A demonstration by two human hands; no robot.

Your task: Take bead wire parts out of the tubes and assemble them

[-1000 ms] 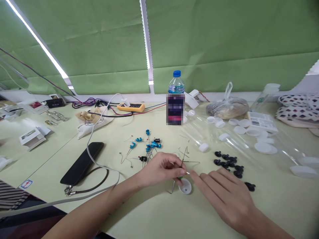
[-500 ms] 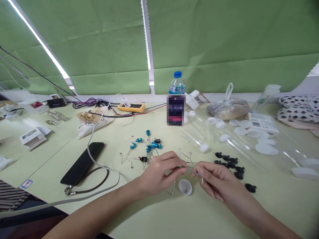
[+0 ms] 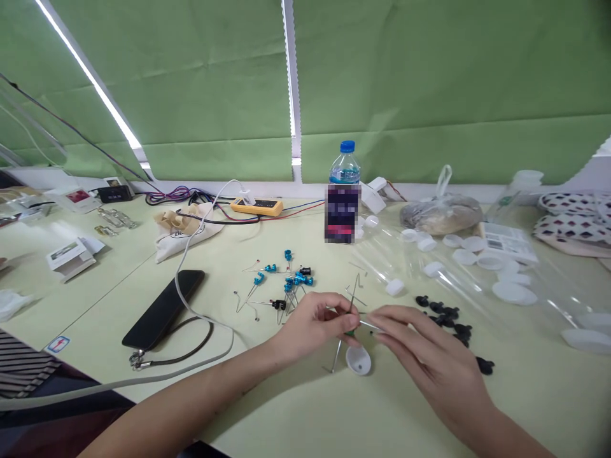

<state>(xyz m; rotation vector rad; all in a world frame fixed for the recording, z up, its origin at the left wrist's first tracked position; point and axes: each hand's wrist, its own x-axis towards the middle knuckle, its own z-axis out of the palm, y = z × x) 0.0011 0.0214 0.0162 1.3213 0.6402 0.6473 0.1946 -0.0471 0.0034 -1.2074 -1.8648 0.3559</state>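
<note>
My left hand [image 3: 319, 324] is closed in a pinch on a small green fitting [image 3: 351, 332], most of it hidden by the fingers. A thin bent metal rod [image 3: 337, 356] runs through that grip, one end rising above the fingers and the other slanting down toward the table. On the right, my right hand [image 3: 424, 356] has its fingertips together on a slim metal hex key [image 3: 368, 325], which points at the green fitting. Just below the fingers stands a small white cup-shaped cap [image 3: 358, 360]. Left of my hands lie several bent rods with blue fittings [image 3: 300, 278] and black fittings [image 3: 279, 305].
Several black knobs [image 3: 446, 312] lie beyond my right hand. Clear tubes [image 3: 458, 283] and white caps [image 3: 514, 292] spread to the right. A bottle [image 3: 344, 172] stands at the back. Leftward are a phone [image 3: 165, 308], a white cable [image 3: 229, 337] and a cloth pouch [image 3: 186, 238].
My right hand has turned palm-down, with its fingers stretched forward along the hex key. The rod in my left hand now tilts more upright. The view has shifted slightly.
</note>
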